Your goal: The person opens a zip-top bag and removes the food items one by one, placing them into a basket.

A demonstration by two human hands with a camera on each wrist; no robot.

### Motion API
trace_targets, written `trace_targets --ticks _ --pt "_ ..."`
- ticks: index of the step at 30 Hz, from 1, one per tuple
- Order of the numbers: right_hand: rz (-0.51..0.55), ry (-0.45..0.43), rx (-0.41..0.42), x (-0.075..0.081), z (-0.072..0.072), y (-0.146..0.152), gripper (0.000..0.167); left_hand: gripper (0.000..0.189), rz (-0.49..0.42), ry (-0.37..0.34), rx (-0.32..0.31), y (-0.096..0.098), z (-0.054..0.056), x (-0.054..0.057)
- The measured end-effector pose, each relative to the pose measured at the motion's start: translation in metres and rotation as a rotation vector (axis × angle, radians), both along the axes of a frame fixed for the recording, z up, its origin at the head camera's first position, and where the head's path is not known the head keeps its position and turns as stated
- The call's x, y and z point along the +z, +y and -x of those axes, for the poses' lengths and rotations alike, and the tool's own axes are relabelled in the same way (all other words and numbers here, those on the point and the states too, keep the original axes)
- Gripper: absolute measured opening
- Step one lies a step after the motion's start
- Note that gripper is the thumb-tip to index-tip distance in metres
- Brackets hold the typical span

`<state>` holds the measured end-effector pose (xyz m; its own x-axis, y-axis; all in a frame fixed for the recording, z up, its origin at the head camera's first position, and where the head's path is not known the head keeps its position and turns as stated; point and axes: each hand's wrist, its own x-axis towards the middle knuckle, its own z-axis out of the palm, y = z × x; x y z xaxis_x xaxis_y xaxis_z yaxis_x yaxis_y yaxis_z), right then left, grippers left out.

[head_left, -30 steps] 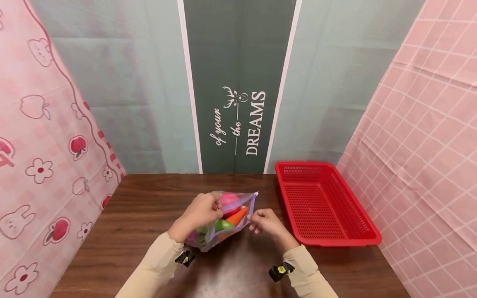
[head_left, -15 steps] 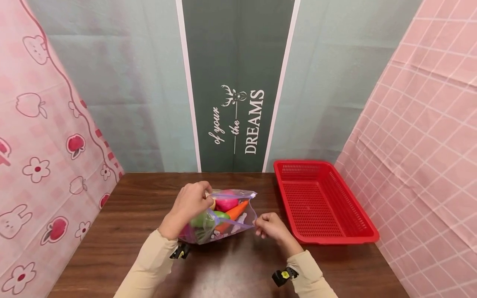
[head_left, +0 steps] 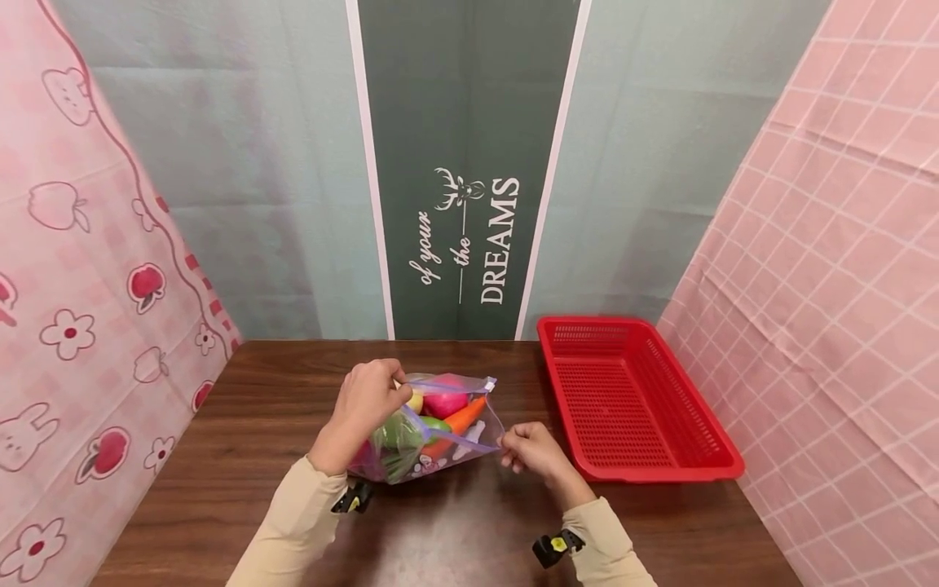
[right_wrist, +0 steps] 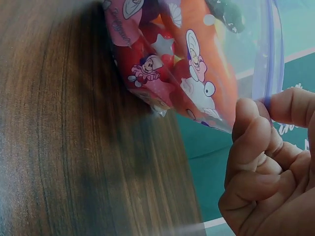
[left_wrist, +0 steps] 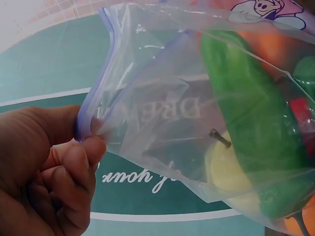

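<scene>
A clear zip bag (head_left: pixel 411 456) with a purple zip edge stands on the table with its mouth spread apart. My left hand (head_left: pixel 367 399) pinches the left end of the zip edge between thumb and forefinger. At the right front corner my right hand (head_left: pixel 534 447) pinches the same edge. Inside lie an orange carrot (head_left: pixel 464 417), a pink rounded piece (head_left: pixel 444 403) and a long green vegetable (left_wrist: pixel 251 118). Beside the green one shows a pale yellow fruit with a brown stem (left_wrist: pixel 226 167). A white slider (head_left: pixel 490 385) sits at the far right corner. Cartoon figures are printed on the bag's front.
A red perforated plastic basket (head_left: pixel 645 471) stands on the wooden table (head_left: pixel 279 391) to the right of my right hand. Fabric hangs behind the table and along both sides, with pink cloth (head_left: pixel 822 269) at the right.
Both hands keep their pinch on the bag. My left hand has moved left and my right hand slightly right, drawing the mouth wider, so more of the contents show.
</scene>
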<state>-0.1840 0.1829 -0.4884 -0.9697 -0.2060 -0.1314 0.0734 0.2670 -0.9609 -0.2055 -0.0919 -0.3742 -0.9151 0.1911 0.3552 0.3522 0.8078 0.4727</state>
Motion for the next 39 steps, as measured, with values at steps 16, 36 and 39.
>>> trace_targets --ticks 16,36,39 --pt "-0.335 0.283 -0.183 0.031 -0.008 0.004 0.008 0.008 -0.017 -0.091 -0.063 0.008 -0.003 -0.001" --pt "-0.459 0.864 0.186 0.038 0.007 -0.015 0.035 0.01 -0.028 -0.051 -0.151 0.007 -0.002 -0.004" --pt "-0.445 0.862 0.24 0.041 0.012 -0.023 0.033 0.011 -0.037 -0.043 -0.164 0.007 0.0 -0.004"
